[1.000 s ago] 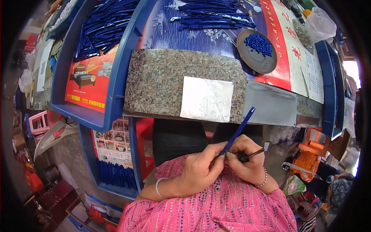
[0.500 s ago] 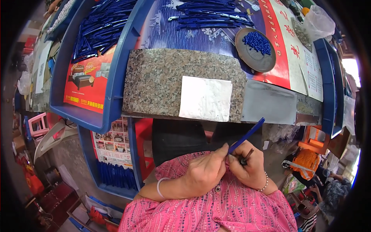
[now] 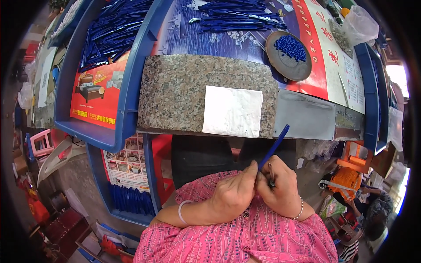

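Blue and slender, the stick [image 3: 274, 145] slanted up near the edge of the desk [image 3: 175, 92], its lower end pinched in the grip of our left hand [image 3: 234, 193], while our right hand [image 3: 280, 190], just beside it, had its grip curled around a small dark tool [image 3: 272, 176].

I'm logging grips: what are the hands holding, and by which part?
Left hand and right hand hold a blue stick by its near end; the right also grips a slender tool, part unclear.

one wide fisheye view looks steeply down from the head, close over pink shirt [image 3: 285, 239] and granite worktop [image 3: 175, 92].
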`<action>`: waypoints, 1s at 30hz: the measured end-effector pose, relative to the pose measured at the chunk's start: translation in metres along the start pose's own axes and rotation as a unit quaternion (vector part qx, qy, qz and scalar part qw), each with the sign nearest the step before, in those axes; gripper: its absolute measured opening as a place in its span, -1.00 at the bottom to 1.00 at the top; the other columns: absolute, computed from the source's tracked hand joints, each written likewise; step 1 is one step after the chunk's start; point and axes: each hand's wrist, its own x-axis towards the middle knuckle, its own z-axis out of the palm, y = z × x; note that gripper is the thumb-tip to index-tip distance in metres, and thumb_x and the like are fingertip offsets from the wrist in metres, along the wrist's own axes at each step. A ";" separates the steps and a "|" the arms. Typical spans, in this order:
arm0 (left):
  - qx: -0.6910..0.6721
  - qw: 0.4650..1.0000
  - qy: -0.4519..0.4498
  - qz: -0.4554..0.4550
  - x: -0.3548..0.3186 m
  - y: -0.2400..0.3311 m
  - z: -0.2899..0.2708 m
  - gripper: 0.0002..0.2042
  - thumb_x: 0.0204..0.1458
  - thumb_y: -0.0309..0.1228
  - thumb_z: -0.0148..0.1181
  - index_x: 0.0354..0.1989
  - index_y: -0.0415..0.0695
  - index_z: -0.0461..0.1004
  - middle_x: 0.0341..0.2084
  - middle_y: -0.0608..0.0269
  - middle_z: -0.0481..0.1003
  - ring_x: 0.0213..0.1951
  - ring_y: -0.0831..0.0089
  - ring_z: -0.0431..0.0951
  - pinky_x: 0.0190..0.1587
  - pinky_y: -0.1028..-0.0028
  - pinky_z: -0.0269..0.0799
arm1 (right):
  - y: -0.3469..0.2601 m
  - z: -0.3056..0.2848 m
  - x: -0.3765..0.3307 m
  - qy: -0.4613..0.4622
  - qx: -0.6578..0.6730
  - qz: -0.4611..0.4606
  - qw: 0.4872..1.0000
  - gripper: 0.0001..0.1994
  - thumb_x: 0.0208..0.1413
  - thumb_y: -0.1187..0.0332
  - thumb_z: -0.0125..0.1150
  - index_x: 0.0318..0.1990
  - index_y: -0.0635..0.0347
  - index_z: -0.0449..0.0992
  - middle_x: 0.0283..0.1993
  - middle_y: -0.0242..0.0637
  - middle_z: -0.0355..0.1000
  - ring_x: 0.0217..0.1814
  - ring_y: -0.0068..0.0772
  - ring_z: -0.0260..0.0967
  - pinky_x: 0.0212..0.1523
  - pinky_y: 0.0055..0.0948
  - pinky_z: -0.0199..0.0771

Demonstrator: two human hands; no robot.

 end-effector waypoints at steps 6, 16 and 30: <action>-0.151 0.983 0.016 -0.106 0.001 -0.004 0.000 -0.64 -0.07 -0.59 0.09 -0.04 -0.34 0.29 -0.46 -0.04 0.47 -0.52 0.20 0.53 -0.49 0.36 0.44 | 0.003 -0.005 0.003 -0.015 0.031 -0.033 0.999 -0.83 -0.17 0.60 0.13 -0.36 0.28 0.33 -0.44 -0.16 0.30 -0.48 -0.13 0.34 -0.50 -0.34 0.35; -0.190 0.973 0.019 -0.131 0.005 -0.003 -0.003 -0.65 -0.05 -0.59 0.07 -0.03 -0.30 0.29 -0.46 -0.05 0.47 -0.49 0.15 0.54 -0.45 0.33 0.45 | 0.006 -0.006 0.004 -0.017 0.047 -0.041 0.998 -0.81 -0.19 0.59 0.15 -0.34 0.29 0.36 -0.39 -0.17 0.33 -0.46 -0.19 0.36 -0.48 -0.39 0.38; -0.550 0.768 -0.065 -0.322 0.017 -0.006 -0.014 -0.77 0.05 -0.61 -0.04 -0.10 -0.39 0.29 -0.35 -0.01 0.50 -0.41 0.36 0.57 -0.29 0.50 0.52 | 0.020 -0.021 0.009 -0.029 0.171 0.013 0.985 -0.95 -0.03 0.52 0.10 -0.43 0.32 0.39 -0.51 -0.34 0.29 -0.56 -0.58 0.19 -0.54 -0.60 0.16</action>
